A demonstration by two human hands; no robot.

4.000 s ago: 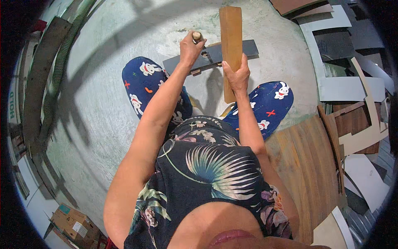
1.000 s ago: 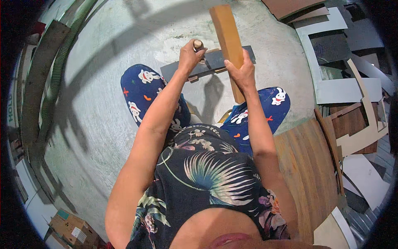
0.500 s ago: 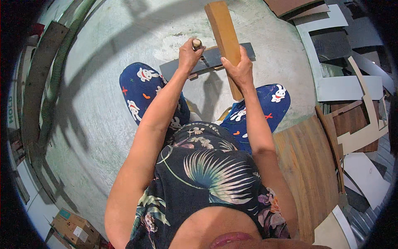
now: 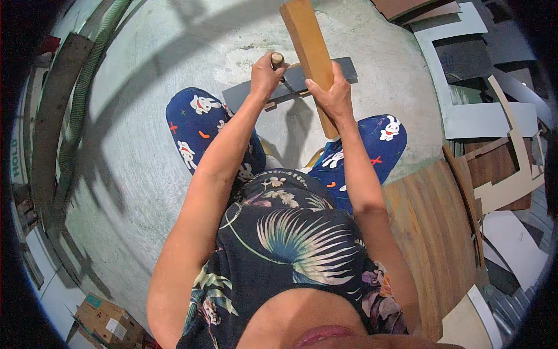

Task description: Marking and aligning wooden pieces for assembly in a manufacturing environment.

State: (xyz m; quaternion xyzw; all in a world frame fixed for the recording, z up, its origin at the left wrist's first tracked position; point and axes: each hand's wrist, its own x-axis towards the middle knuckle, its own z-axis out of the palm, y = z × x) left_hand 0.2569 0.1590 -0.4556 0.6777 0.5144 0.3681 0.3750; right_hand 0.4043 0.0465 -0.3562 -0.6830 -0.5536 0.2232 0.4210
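Note:
My left hand [image 4: 266, 77] is closed round the upright handle of a chisel [image 4: 277, 59], whose round end shows above the fist. Its dark shaft slants down to a long dark grey board [image 4: 244, 93] lying crosswise in front of me; the tip is too small to make out. My right hand [image 4: 336, 96] grips a thick yellowish wooden block [image 4: 308, 43] near its lower part, thumb on one face. The block slants across the board's right half and hides part of it. Small wooden pieces [image 4: 270, 105] show under the board's near edge.
My knees in blue patterned trousers [image 4: 200, 131] flank the work. Board offcuts [image 4: 491, 121] and a brown wooden panel [image 4: 427, 244] lie on the right. A ribbed green hose [image 4: 78, 110] runs along the left beside a dark plank [image 4: 52, 116]. A cardboard box [image 4: 107, 320] stands lower left.
The wooden block in my right hand has shifted slightly left and up in the picture. My left hand stays on the chisel, almost unmoved.

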